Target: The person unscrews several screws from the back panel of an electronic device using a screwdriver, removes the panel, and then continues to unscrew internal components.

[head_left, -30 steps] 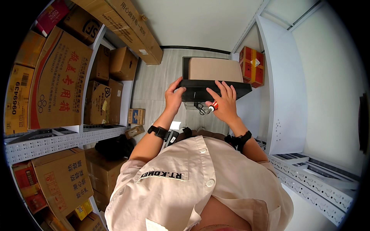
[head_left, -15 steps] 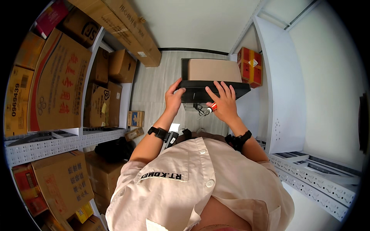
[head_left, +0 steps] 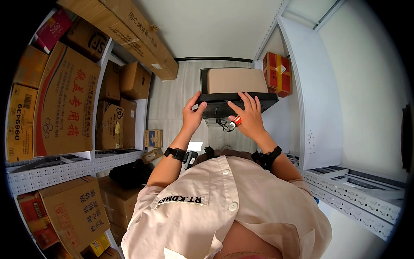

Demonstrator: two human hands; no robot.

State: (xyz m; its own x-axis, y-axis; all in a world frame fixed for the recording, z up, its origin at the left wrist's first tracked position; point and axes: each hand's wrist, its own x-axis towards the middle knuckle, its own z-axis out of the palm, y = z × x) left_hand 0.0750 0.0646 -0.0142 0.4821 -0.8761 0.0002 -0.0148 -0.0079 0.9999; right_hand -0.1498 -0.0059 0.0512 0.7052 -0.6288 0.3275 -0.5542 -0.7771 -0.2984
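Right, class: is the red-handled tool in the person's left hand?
No: the red-handled tool is in the right hand; the left hand touches the black object.

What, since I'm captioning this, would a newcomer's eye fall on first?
Probably the black piece with a beige top, just above centre, with the left hand and right hand at its near edge. A red-handled tool shows by the right one. A big brown carton stands on the left shelf, a red box right of the black piece.

Bright, soft light falls between strongly bowed, black-cornered edges.
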